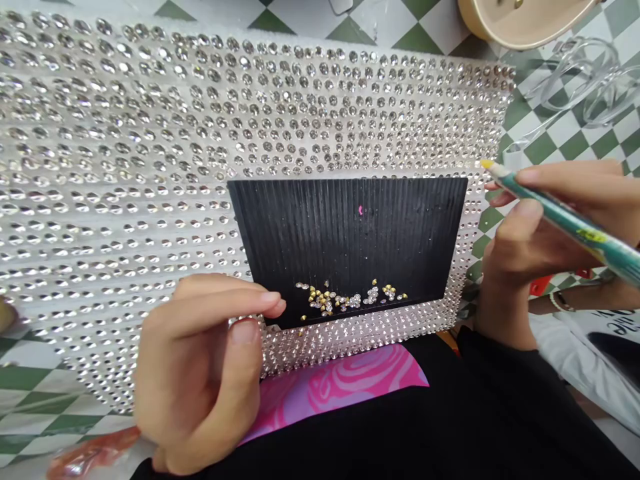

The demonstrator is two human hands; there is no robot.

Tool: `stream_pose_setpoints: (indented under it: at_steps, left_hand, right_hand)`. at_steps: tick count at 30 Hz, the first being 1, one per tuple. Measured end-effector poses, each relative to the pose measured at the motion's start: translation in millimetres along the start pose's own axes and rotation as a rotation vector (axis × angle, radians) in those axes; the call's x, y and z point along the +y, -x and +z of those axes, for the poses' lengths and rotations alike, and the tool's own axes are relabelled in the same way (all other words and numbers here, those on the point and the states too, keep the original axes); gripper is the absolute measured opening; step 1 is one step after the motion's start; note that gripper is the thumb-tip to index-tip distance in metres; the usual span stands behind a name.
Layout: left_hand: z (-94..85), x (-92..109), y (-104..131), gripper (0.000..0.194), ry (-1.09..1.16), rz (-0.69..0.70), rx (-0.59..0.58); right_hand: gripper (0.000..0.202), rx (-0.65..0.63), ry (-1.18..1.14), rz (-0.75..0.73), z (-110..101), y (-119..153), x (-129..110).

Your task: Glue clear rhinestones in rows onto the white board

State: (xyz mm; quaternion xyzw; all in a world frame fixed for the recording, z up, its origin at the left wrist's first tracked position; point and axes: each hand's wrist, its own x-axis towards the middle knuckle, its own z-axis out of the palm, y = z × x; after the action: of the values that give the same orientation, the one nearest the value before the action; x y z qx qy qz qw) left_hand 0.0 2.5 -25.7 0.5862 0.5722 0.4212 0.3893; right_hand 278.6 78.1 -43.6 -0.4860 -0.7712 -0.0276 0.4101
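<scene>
Right hand (pixel 555 250) grips a yellow-tipped pencil (pixel 565 217) (print illegible); left hand (pixel 193 363), fingertips parted, is at the lower-left corner of the black tray (pixel 340 240). Rhinestone sheeting (pixel 280 127) partly covers the checkered tabletop (pixel 575 147).

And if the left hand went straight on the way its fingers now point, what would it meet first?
Probably the small loose stones near the lower edge of the black tray; the left hand might pass above them, since its height is unclear.
</scene>
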Motion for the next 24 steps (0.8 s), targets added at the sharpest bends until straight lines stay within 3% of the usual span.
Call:
stream_pose_setpoints:
  at_steps: [17,24]
  left_hand:
    - [-1.9,-0.3,-4.9,0.040,-0.058,0.063,-0.041]
    - [-4.3,3.2,-0.6,0.036,-0.059,-0.025,-0.026]
  right_hand:
    - [0.013,-0.011,0.027,-0.030,12.3,6.4,7.1]
    - [0.020,0.003,0.025,-0.012,3.7,1.8,1.2]
